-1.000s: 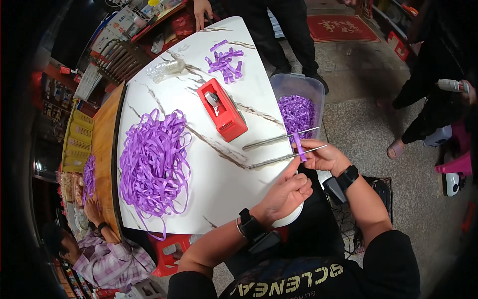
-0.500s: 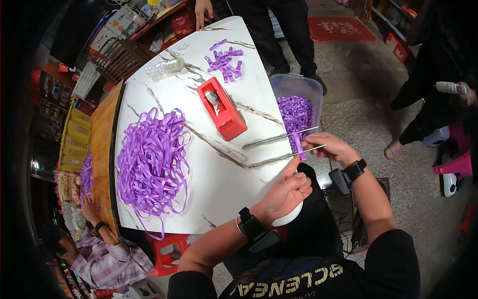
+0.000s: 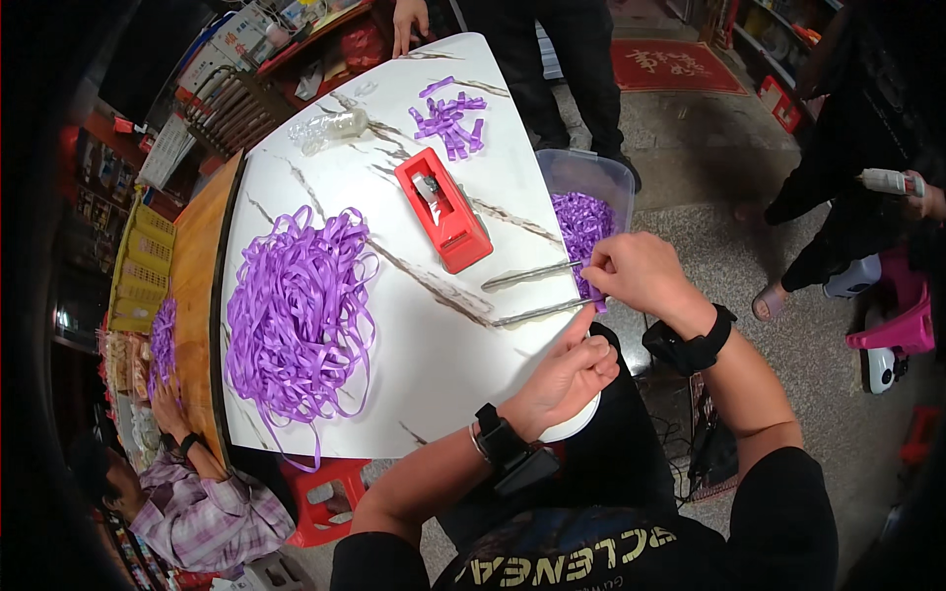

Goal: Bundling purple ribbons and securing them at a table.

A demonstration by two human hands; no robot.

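Note:
My right hand pinches a short purple ribbon strip at the table's right edge, by the ends of two thin metal rods lying on the white marble-patterned table. My left hand rests at the table's near edge, fingers loosely curled and index finger stretched up toward the lower rod; it holds nothing. A clear plastic bin with purple strips inside stands just beyond my right hand. A red tape dispenser sits mid-table.
A big heap of long purple ribbon covers the table's left part; cut strips lie at the far end beside a clear bottle. Another person sits lower left, others stand at the top and right. A red stool is below.
My right hand has lifted slightly away from me with the strip, toward the upper rod. My left hand stays in nearly the same spot, index finger now stretched out.

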